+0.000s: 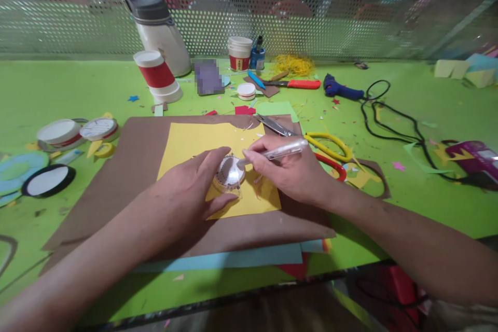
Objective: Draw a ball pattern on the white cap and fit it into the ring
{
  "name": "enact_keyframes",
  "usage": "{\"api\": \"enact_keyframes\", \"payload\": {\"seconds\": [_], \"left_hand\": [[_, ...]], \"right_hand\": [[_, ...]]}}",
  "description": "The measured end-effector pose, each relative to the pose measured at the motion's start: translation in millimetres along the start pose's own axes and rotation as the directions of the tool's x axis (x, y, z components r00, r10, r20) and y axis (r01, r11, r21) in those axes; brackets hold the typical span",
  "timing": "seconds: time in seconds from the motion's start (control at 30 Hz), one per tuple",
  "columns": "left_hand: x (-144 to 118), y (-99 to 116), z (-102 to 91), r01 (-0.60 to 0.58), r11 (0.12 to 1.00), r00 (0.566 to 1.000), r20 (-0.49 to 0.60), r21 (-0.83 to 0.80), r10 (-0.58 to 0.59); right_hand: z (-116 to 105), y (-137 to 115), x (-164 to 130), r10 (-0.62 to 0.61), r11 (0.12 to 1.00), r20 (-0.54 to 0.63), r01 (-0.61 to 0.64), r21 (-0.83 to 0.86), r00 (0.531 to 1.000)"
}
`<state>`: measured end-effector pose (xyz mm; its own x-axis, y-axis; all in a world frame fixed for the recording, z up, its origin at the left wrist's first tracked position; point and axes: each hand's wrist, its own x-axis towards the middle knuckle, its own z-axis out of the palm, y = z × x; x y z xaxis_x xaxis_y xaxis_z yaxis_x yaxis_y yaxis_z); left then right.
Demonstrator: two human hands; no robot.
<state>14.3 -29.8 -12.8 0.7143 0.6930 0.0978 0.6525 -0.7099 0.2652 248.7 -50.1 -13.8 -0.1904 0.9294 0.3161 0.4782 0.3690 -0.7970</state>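
On a yellow paper sheet (pixel 182 148) lies a small round white piece (pixel 230 172) with a clear rim that seems to carry scale marks; its exact kind I cannot make out. The thumb and fingers of my left hand (pixel 190 181) curve around its left side and press it to the paper. My right hand (pixel 284 166) grips a clear-barrelled pen (pixel 286 149), its tip end at the right edge of the round piece. Scissors (pixel 329 146) with yellow and red handles lie just beyond my right hand. Brown sheets (pixel 112 192) are under the yellow paper.
A white jug (pixel 165 36) and a red-and-white paper cup stack (pixel 157 77) stand at the back left. A red-handled cutter (pixel 303 84) and a blue glue gun (pixel 342 88) with a black cord lie at the back right. Round lids (pixel 60 132) sit at left.
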Motion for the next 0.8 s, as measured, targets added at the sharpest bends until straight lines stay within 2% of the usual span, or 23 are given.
{"api": "enact_keyframes", "payload": {"seconds": [0.33, 0.6, 0.8], "left_hand": [[2.1, 0.8, -2.8, -0.012, 0.999, 1.0, 0.018, -0.031, 0.013], [0.4, -5.1, 3.6, -0.028, 0.999, 1.0, -0.01, -0.029, 0.028], [-0.2, -2.1, 0.3, -0.022, 1.0, 1.0, 0.004, -0.002, 0.022]], "right_hand": [[2.4, -3.3, 0.0, -0.049, 0.996, 0.02, 0.05, -0.078, 0.999], [4.4, -7.7, 2.6, -0.043, 0.987, 0.012, 0.044, -0.155, 0.999], [5.2, -6.3, 3.7, -0.023, 0.984, 0.036, 0.029, -0.173, 0.999]]}}
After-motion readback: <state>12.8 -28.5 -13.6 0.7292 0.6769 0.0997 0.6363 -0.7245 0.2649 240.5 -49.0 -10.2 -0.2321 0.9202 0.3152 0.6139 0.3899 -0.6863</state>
